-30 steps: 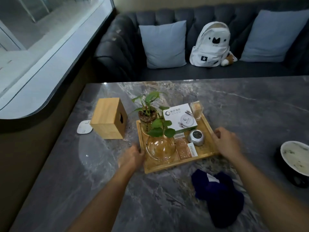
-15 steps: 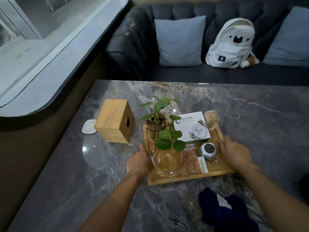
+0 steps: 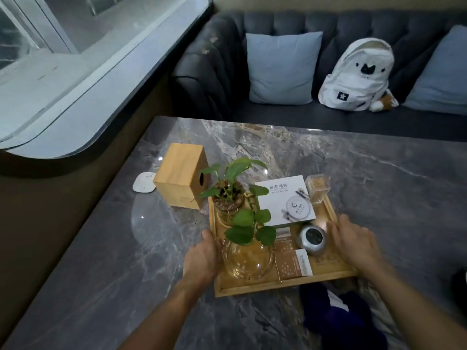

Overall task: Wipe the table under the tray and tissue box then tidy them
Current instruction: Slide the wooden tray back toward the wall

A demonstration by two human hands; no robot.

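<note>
A wooden tray [image 3: 252, 290] sits on the grey marble table [image 3: 379, 178]. It carries two glass vases with green plants, a white box, a small clear container, a round silver device and paper packets. My left hand [image 3: 202, 256] grips the tray's left rim. My right hand [image 3: 356, 246] holds its right rim. A wooden tissue box [image 3: 180, 176] stands upright just left of the tray's far corner. A dark blue cloth [image 3: 338, 322] lies crumpled on the table in front of the tray, near my right forearm.
A small white flat device [image 3: 144, 183] lies left of the tissue box by the table's left edge. Behind the table runs a dark sofa [image 3: 202, 79] with pale blue cushions [image 3: 280, 66] and a white backpack [image 3: 358, 74]. A dark object [image 3: 460, 286] shows at the right edge.
Both hands have stayed on the tray's rims. The tray has shifted left and away from me, closer to the tissue box. The view has swung left, so the bowl at the right is out of sight.
</note>
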